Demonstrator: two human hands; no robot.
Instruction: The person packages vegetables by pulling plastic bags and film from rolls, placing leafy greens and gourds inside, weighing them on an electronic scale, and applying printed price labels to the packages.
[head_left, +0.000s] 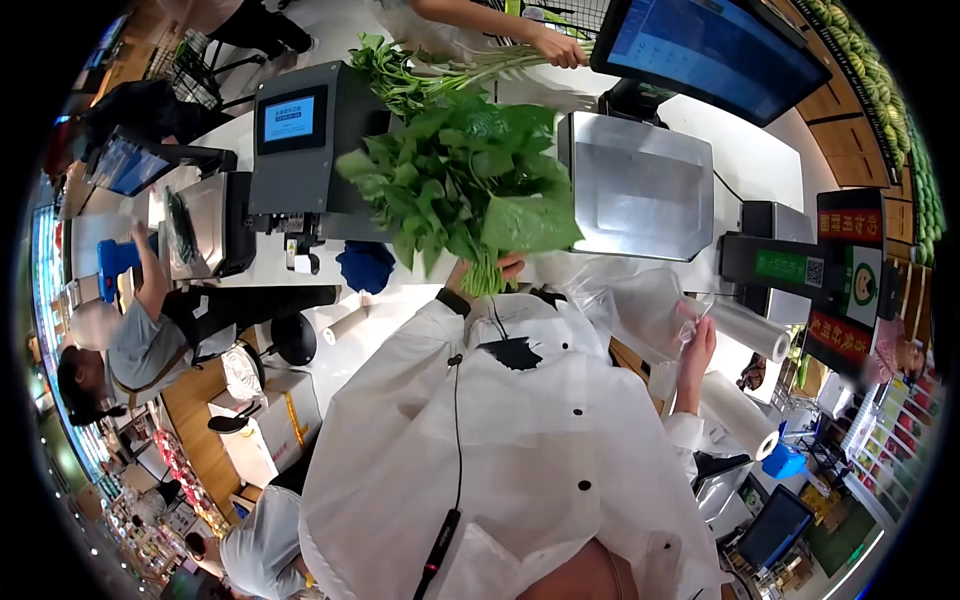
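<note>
A large bunch of leafy greens [470, 180] stands up in front of my chest, its stems gathered at the bottom. My left hand [482, 275] is wrapped round those stems, partly hidden by them. Off to the right, my right hand [697, 345] pinches the edge of a clear plastic bag [640, 300] beside the plastic rolls [740, 325]. Behind the leaves, another person's hand [560, 48] holds a second bunch of long-stemmed greens [400, 75] over the counter.
A steel scale plate [642, 185] lies right of the greens, below a large monitor [710, 50]. A grey machine with a screen [292, 120] stands left. A co-worker [145, 345] is at the far left. A payment stand [790, 265] is at right.
</note>
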